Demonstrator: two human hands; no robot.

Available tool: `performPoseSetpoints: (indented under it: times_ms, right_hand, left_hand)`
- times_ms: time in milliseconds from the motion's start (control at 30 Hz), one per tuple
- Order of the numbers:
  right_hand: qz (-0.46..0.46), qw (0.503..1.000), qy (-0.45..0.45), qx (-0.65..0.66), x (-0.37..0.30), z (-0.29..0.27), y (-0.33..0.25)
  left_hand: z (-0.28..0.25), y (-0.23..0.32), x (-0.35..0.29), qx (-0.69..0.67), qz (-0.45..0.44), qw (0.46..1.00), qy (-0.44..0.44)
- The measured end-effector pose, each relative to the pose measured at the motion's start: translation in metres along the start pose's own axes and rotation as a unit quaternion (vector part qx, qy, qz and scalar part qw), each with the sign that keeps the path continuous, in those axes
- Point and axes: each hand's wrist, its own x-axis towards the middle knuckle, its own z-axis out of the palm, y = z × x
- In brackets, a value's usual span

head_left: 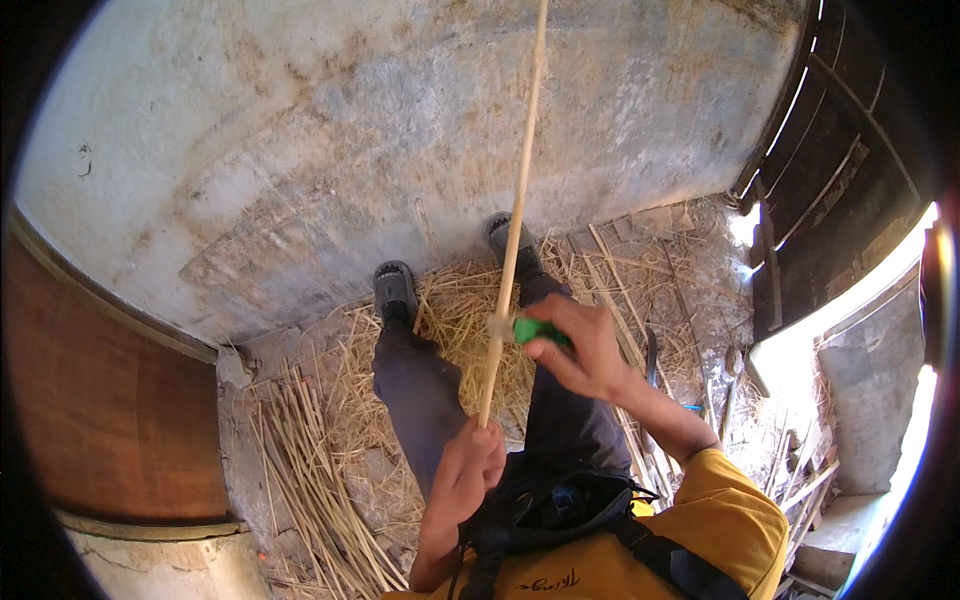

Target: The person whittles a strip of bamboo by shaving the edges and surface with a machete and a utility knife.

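A long pale wooden stick (514, 222), perhaps bamboo or cane, runs from my lap up past the top of the view. My left hand (472, 462) is closed round its near end. In my right hand (584, 345) is a small tool with a green handle (540, 331). Its light-coloured working end (501, 327) lies against the stick, a little above my left hand; blur hides whether that is a blade or a peeler. An open black pouch (565, 510) rests at my waist, just right of my left hand.
Thin curled shavings (480, 350) cover the floor around my legs. A bundle of long thin sticks (318, 480) lies at the left, and more loose sticks lie right. A stained wall (330, 150) stands ahead, with a brown wooden panel (110, 390) left and dark planks (840, 160) right.
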Motion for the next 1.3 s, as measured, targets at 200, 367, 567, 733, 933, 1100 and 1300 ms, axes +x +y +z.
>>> performPoseSetpoints:
  times_ms: [200, 367, 567, 733, 933, 1100, 1300]
  right_hand:
    - [-0.068, 0.992, -0.052, -0.094, -0.013, 0.002, -0.028]
    - [-0.083, 0.987, -0.054, -0.124, -0.016, 0.002, -0.034]
    - [-0.081, 0.986, -0.054, -0.136, -0.017, 0.0, -0.042]
    - [-0.062, 0.985, -0.028, -0.158, -0.013, -0.006, -0.034]
    - [-0.066, 0.986, -0.005, -0.155, -0.006, -0.009, -0.035]
    - [-0.01, 0.989, 0.008, -0.149, -0.003, -0.012, -0.022]
    - [0.066, 0.99, 0.078, -0.099, 0.015, -0.021, -0.004]
  left_hand:
    - [0.0, 0.0, -0.001, -0.067, -0.035, 0.997, 0.019]
    - [0.004, 0.006, -0.002, -0.016, -0.022, 0.999, 0.033]
    - [0.012, 0.01, 0.0, 0.061, 0.015, 0.995, 0.074]
    - [0.012, 0.009, -0.002, 0.095, 0.033, 0.992, 0.078]
    - [0.014, 0.017, -0.003, 0.148, 0.028, 0.984, 0.09]
    - [0.012, 0.009, -0.01, 0.18, 0.036, 0.98, 0.083]
    - [0.013, -0.004, -0.019, 0.149, 0.017, 0.985, 0.081]
